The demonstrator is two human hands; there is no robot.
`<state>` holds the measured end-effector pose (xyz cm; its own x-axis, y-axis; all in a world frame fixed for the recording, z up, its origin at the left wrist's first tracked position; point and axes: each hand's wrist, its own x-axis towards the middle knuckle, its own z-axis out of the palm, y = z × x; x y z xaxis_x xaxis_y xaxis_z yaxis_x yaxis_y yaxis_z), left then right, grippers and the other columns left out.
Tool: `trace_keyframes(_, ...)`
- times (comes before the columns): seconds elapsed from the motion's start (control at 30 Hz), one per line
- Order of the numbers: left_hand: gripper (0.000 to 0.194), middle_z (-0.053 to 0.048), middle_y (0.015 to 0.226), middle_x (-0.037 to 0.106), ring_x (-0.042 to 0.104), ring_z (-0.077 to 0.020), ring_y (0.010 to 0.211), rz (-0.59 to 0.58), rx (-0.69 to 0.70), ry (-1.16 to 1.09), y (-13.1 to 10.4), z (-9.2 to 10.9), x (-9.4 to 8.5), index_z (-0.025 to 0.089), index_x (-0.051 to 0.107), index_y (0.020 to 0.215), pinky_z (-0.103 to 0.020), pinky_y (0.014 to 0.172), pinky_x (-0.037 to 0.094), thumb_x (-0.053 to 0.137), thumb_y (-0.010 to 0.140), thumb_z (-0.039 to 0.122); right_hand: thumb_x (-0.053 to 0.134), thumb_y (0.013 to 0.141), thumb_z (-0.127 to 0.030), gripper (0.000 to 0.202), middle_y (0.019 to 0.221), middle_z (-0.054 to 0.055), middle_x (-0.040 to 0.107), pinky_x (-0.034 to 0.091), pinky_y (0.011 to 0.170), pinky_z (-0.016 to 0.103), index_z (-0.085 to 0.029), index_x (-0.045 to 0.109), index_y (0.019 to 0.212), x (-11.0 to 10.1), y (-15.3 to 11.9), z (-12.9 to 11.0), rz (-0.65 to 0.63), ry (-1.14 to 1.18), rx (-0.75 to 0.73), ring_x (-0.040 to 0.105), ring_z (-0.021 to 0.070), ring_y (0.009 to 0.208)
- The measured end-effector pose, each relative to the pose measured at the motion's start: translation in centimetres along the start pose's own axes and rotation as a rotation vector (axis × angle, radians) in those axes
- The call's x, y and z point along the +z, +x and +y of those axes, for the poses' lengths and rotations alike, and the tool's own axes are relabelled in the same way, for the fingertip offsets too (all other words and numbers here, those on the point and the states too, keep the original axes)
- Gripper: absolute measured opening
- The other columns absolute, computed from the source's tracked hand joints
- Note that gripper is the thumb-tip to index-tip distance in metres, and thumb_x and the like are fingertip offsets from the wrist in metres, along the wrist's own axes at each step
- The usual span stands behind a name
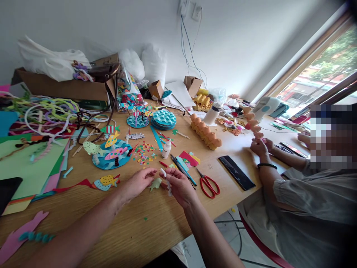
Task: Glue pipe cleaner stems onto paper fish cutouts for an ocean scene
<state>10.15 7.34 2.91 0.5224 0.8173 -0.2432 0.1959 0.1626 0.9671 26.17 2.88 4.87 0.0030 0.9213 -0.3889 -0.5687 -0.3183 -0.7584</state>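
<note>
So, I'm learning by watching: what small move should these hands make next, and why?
Perhaps bring the white strip over to the pale green cutout: the right hand pinches the strip, and the cutout shows between it and the left hand, so little travel seems needed.

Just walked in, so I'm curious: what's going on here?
A person's right hand pinches a white strip, with the left hand close beside it. A pale green cutout shows between the hands. Red-handled scissors lie nearby on the table. At the right, a co-worker's hands hold an orange egg-carton strip.
</note>
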Motion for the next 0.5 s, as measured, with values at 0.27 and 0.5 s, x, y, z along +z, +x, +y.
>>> trace_keyframes(0.27, 0.034, -0.006, 0.093, 0.069, 0.062, -0.0219, 0.090, -0.026, 0.033, 0.131, 1.5, -0.5, -0.2, 0.015, 0.065, 0.099, -0.030, 0.076, 0.046, 0.055, 0.068, 0.022, 0.084, 0.049, -0.022, 0.033, 0.073, 0.000, 0.067, 0.046, 0.063, 0.026, -0.017, 0.062, 0.074, 0.1, 0.4, 0.5, -0.004, 0.036, -0.015, 0.059, 0.0133, 0.069)
trace_keyframes(0.5, 0.031, -0.001, 0.072, 0.066, 0.058, -0.0176, 0.067, 0.024, 0.031, 0.405, 2.0, -0.4, -0.2, 0.016, 0.068, 0.094, -0.025, 0.059, 0.042, 0.054, 0.066, 0.019, 0.082, 0.051, -0.024, 0.032, 0.071, -0.001, 0.064, 0.045, 0.063, 0.026, -0.018, 0.062, 0.075, 0.0, 0.5, 0.6, -0.018, 0.002, -0.049, 0.056, 0.0116, 0.063)
